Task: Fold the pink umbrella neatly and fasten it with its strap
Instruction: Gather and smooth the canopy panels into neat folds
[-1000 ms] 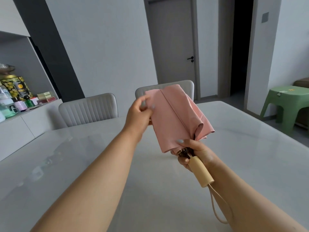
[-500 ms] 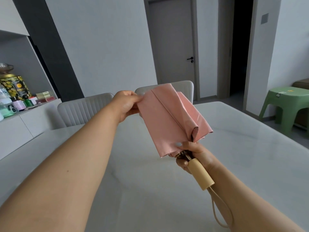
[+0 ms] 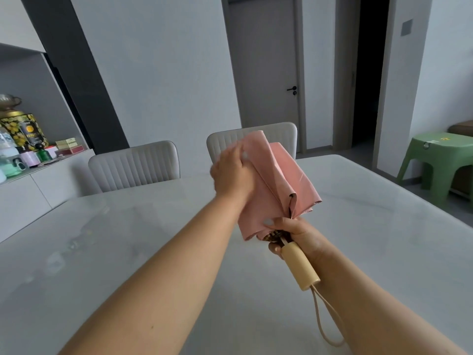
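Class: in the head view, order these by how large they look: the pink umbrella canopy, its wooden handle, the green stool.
1. pink umbrella canopy
2. green stool, though it stands farther away
3. wooden handle

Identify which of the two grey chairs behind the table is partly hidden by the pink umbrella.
The right-hand chair: the umbrella covers part of its backrest. The left chair is unobstructed.

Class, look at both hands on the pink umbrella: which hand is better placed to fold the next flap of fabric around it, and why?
The left hand. It already lies on the loose fabric of the umbrella. The right hand holds the umbrella by the gathered fabric above the handle, so letting go would probably drop it.
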Available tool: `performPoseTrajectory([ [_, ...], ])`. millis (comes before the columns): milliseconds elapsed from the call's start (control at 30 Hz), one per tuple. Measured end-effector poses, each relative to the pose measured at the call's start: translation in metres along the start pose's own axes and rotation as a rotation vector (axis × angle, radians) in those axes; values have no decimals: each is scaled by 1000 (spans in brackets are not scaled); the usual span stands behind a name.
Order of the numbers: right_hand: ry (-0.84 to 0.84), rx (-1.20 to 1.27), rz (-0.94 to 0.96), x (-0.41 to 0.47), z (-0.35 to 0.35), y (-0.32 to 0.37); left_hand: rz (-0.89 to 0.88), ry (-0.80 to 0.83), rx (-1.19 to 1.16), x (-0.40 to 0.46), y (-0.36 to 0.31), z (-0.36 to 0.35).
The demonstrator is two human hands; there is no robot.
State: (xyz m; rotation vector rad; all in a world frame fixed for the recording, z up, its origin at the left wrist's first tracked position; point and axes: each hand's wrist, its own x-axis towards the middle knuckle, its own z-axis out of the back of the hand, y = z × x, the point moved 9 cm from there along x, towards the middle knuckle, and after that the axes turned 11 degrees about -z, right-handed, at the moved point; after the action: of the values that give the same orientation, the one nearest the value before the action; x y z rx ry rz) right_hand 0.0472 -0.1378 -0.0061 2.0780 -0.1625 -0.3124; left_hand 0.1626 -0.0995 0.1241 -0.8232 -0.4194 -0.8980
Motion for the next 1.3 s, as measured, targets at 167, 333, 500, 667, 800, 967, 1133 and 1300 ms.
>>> performPoseTrajectory([
  [167,-17,-3,24,2,-1,1,347,-55,-645,-32,34,-26],
  [333,38,-30,38,-2,-5,4,518,-69,-1046,-49,45,-45],
  [500,123,7,-14,-1,-13,1,465,-137,-1098,-48,45,-42],
  [667,210,65,-39,-4,-16,3,447,-130,-1063,-44,46,-45],
  [800,96,98,-33,-4,-3,5,474,-62,-1070,-43,51,-52],
  [967,-55,-28,8,-1,5,3,512,-80,-639,-42,71,-23],
  [1133,-42,-78,31,4,4,1,137,-193,-307,12,37,50],
  [1300,-4,-138,15,6,-3,-3,200,90,-140,47,25,51],
])
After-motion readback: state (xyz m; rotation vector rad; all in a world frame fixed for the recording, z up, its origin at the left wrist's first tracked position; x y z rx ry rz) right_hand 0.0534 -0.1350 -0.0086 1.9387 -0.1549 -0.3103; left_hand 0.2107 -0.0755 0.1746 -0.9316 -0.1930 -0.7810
